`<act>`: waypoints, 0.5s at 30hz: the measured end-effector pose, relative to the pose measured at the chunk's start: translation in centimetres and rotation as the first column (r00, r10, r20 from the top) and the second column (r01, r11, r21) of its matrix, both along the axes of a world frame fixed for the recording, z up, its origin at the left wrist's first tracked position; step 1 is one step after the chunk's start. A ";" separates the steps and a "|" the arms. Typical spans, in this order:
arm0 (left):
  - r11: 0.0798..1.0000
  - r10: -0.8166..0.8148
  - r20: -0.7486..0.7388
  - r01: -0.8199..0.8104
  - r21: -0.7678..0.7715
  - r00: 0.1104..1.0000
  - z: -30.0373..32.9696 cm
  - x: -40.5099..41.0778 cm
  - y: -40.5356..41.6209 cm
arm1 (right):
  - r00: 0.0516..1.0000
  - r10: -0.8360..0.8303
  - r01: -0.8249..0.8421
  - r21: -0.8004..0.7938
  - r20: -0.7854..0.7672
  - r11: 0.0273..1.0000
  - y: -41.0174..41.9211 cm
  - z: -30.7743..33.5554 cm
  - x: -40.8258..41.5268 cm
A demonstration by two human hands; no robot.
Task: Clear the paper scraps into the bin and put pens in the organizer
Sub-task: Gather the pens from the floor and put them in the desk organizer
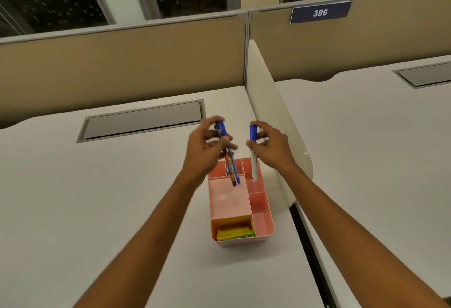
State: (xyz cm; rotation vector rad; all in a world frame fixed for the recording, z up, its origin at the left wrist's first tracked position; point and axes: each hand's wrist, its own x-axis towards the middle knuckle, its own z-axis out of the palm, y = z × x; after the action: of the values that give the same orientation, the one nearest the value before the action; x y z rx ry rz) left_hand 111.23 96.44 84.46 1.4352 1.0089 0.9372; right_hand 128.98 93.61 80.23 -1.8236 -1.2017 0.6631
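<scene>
A pink compartmented organizer [266, 224] stands on the white desk [97, 198] near its right edge. Folded yellow and green paper scraps [234, 232] lie in its nearest compartment. My left hand [207, 146] grips a bunch of pens [230, 163] with blue caps, tips pointing down over the organizer's far left compartments. My right hand [271, 144] pinches a white pen with a blue cap [253, 154], held upright, its lower end inside the far right compartment.
A white rounded divider panel [273, 102] rises just right of the organizer, close to my right hand. A grey cable hatch [144, 119] is set into the desk behind. A tan partition wall [122, 63] closes the back. A neighbouring desk [378, 149] lies to the right.
</scene>
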 end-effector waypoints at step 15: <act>0.995 0.043 -0.202 -0.060 -0.078 0.978 -6.4 3.8 -9.6 | 0.991 0.085 -0.084 -0.013 0.102 0.996 1.3 -1.2 0.6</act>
State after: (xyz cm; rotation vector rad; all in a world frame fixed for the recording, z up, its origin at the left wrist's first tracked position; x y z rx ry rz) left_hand 115.04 86.89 78.05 1.4597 1.2251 0.7887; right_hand 129.55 94.94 79.03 -1.8411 -1.3516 0.6288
